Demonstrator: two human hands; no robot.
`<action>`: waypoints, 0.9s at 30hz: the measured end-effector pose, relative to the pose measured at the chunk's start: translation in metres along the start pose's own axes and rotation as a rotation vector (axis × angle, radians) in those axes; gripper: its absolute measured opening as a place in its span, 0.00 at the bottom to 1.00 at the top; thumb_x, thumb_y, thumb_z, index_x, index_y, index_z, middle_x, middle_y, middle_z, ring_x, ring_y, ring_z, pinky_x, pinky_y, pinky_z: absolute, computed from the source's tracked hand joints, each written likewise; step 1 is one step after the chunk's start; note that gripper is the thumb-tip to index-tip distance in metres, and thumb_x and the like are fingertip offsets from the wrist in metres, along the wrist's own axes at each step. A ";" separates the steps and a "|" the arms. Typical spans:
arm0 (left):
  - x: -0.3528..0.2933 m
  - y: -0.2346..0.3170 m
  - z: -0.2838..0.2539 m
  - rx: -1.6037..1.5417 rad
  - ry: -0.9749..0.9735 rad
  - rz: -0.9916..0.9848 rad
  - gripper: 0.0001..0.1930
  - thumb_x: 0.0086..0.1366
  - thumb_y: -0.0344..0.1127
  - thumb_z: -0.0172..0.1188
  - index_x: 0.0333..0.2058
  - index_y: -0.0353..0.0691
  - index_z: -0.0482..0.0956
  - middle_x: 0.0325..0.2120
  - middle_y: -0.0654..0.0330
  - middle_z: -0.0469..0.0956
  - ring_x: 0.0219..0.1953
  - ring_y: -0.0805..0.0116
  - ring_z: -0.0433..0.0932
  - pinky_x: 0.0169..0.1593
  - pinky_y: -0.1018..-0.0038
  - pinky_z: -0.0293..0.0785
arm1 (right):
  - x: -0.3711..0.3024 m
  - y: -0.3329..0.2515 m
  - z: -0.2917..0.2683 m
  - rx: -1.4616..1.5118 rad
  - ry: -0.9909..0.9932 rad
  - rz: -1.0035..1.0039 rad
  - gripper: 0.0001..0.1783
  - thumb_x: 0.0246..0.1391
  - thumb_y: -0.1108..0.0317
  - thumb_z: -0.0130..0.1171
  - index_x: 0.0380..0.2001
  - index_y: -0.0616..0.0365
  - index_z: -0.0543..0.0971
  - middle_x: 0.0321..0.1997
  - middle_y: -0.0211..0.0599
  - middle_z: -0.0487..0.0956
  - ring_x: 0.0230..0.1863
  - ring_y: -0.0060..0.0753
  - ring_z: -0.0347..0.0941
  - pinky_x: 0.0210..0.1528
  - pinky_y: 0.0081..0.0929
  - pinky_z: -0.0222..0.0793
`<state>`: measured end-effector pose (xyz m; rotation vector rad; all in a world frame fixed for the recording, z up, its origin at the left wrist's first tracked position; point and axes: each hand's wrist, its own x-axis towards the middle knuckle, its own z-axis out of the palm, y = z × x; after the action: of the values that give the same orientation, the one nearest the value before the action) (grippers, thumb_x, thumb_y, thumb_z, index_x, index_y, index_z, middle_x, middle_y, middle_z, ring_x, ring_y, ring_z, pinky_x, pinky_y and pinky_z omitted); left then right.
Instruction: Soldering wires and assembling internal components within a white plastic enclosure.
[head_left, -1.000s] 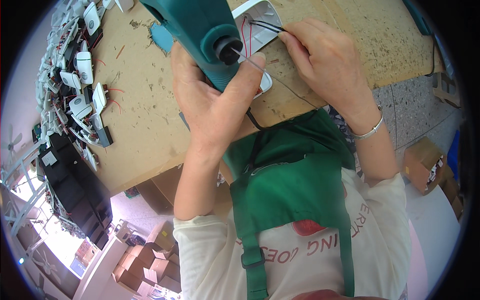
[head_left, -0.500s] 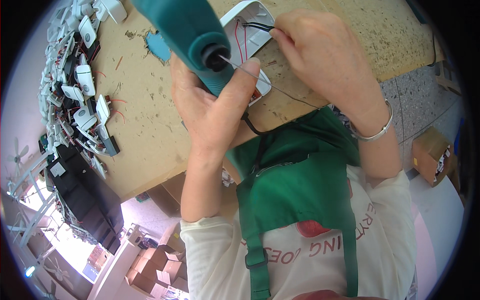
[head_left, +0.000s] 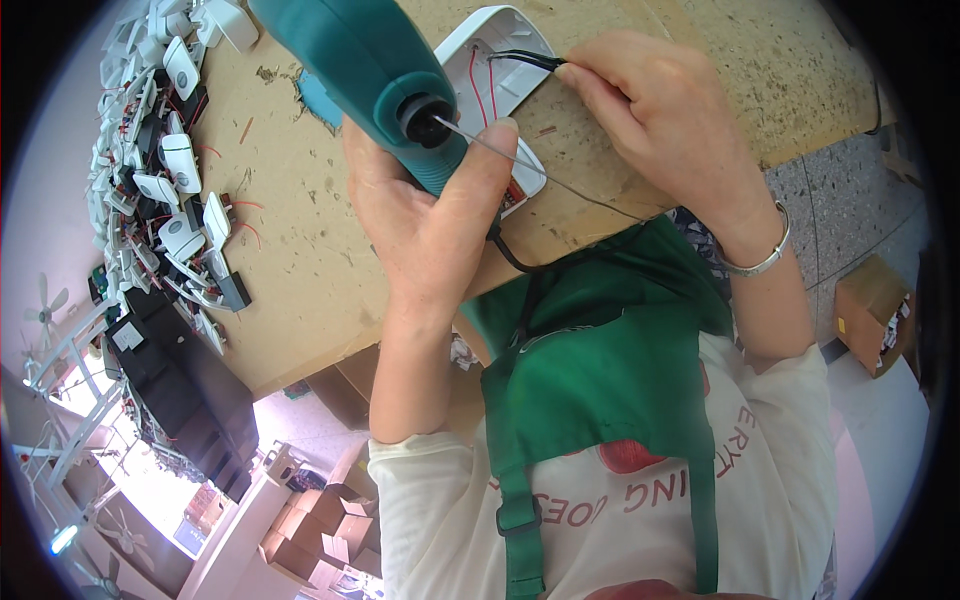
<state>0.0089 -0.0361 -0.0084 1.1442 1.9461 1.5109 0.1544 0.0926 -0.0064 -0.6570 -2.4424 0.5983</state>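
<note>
My left hand (head_left: 425,230) is wrapped round the grip of a teal pistol-shaped soldering gun (head_left: 385,70), thumb along its side. A thin solder wire (head_left: 575,188) runs into the round opening at the gun's rear; its working tip is hidden. Under it lies an open white plastic housing (head_left: 520,85) with two red wires (head_left: 473,80) and part of a red circuit board (head_left: 513,195) showing. My right hand (head_left: 665,120) pinches black tweezers (head_left: 535,59), whose points reach into the housing near the upper ends of the red wires.
Many white housings (head_left: 180,165) with red wires and black parts are piled along the table's left side. A black box-shaped object (head_left: 175,370) stands near the left edge. The brown tabletop (head_left: 290,250) is stained, with a torn blue patch (head_left: 318,98). Cardboard boxes (head_left: 870,310) stand below.
My right hand has shifted slightly down and right, and more of the tweezers shows. The gun has moved slightly left in the picture, while the surroundings shifted a little right.
</note>
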 end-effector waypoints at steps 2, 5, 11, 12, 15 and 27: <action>0.000 0.000 0.000 -0.009 0.001 0.004 0.29 0.52 0.34 0.65 0.51 0.29 0.69 0.32 0.63 0.70 0.32 0.74 0.73 0.39 0.78 0.69 | -0.004 0.000 -0.004 -0.013 0.020 -0.001 0.06 0.51 0.70 0.59 0.29 0.64 0.78 0.25 0.42 0.76 0.26 0.44 0.73 0.28 0.32 0.67; -0.001 0.002 -0.001 -0.023 0.005 -0.006 0.28 0.52 0.34 0.65 0.51 0.29 0.69 0.34 0.62 0.70 0.33 0.74 0.73 0.40 0.78 0.68 | -0.010 0.002 -0.014 0.061 0.024 0.025 0.06 0.52 0.71 0.59 0.29 0.64 0.78 0.25 0.41 0.77 0.25 0.41 0.73 0.28 0.30 0.66; -0.013 0.024 -0.001 -0.134 0.055 -0.026 0.26 0.50 0.32 0.66 0.47 0.31 0.69 0.50 0.56 0.68 0.40 0.76 0.70 0.45 0.77 0.66 | -0.038 0.034 -0.058 -0.100 0.132 0.134 0.07 0.53 0.70 0.61 0.32 0.64 0.80 0.28 0.41 0.79 0.27 0.32 0.75 0.30 0.24 0.68; -0.016 0.027 0.001 -0.145 0.062 -0.072 0.26 0.49 0.31 0.66 0.47 0.31 0.69 0.53 0.54 0.66 0.42 0.76 0.69 0.47 0.77 0.65 | -0.045 0.049 -0.063 -0.178 0.181 0.159 0.08 0.53 0.70 0.61 0.33 0.64 0.80 0.28 0.40 0.80 0.27 0.31 0.75 0.31 0.23 0.68; -0.027 0.039 0.007 -0.232 0.158 0.006 0.29 0.48 0.30 0.70 0.48 0.32 0.68 0.33 0.64 0.68 0.33 0.75 0.69 0.38 0.79 0.67 | -0.062 0.082 -0.083 -0.322 0.239 0.201 0.09 0.53 0.68 0.61 0.34 0.63 0.80 0.29 0.40 0.80 0.28 0.32 0.76 0.32 0.23 0.69; -0.046 0.041 0.021 0.008 0.005 0.322 0.36 0.44 0.30 0.68 0.54 0.34 0.65 0.53 0.50 0.66 0.35 0.71 0.70 0.38 0.75 0.69 | -0.097 0.132 -0.162 -0.664 0.210 0.380 0.15 0.57 0.57 0.52 0.38 0.56 0.79 0.36 0.46 0.79 0.39 0.51 0.75 0.40 0.40 0.70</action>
<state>0.0654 -0.0582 0.0162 1.5166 1.8368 1.6637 0.3649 0.1855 0.0092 -1.3872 -2.3074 -0.1755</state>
